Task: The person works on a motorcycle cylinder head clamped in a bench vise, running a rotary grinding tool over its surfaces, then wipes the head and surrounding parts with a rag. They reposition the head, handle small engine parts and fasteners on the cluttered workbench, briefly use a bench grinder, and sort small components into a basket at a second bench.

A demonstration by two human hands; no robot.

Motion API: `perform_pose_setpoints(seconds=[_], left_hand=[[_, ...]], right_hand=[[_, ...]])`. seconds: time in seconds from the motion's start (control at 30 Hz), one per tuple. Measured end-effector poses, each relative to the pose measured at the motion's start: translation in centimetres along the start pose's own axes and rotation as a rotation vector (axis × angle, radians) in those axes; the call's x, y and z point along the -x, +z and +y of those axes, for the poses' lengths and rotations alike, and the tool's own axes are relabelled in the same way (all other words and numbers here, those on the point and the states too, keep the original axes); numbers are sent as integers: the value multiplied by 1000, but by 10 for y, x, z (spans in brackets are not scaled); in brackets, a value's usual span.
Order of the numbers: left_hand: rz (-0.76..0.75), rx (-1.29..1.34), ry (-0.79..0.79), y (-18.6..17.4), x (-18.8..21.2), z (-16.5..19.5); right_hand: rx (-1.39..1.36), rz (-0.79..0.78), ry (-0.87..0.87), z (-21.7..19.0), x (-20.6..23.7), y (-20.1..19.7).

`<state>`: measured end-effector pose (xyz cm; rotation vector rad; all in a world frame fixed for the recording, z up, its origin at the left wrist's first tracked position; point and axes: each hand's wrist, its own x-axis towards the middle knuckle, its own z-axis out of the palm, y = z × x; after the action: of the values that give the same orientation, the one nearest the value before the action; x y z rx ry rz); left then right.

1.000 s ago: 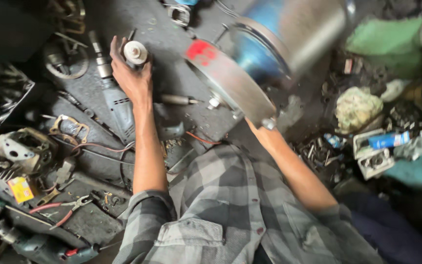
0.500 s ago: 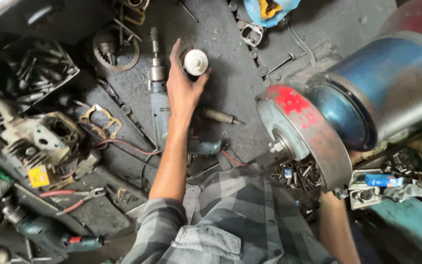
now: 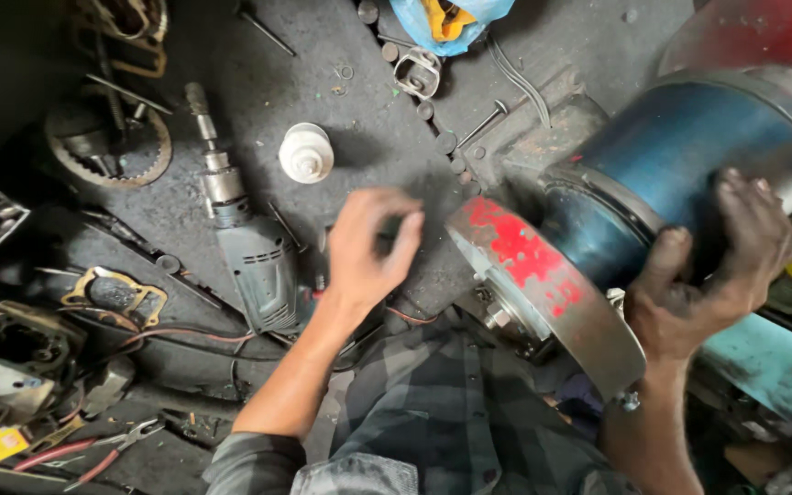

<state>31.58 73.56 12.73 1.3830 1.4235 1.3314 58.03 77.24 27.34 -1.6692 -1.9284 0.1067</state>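
Gripping the blue motor housing (image 3: 680, 174) from its far side, the right hand (image 3: 721, 266) is wrapping spread, grease-darkened fingers over the curved shell; the housing is lying tilted at the right, its red-painted end plate (image 3: 543, 284) facing the person. The left hand (image 3: 368, 243) is hovering over the dark floor (image 3: 323, 55), blurred, fingers loosely curled and holding nothing. A white round cap (image 3: 306, 152) is lying just beyond it, an electric drill (image 3: 245, 238) beside it.
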Motion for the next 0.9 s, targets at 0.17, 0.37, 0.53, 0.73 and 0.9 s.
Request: perform_pose_setpoints(seconds=[0.17,0.37,0.53,0.73,0.9], left_hand=[[-207,-291,-140,29,-22,-5],[-337,-489,-157,55,-34,-19],[-404,-529,-156,57,-34,-24],[-191,-370,-224,52,-40,-18],[-46,-398,-158,58,-51,-23]], right_hand=[[58,25,-33,-19,-15,5],[76,31,-19,-11,-9,2],[90,17,-27,-4,-4,-3],[81,9,-61,3,-3,-5],[96,-47,-61,3,-3,-12]])
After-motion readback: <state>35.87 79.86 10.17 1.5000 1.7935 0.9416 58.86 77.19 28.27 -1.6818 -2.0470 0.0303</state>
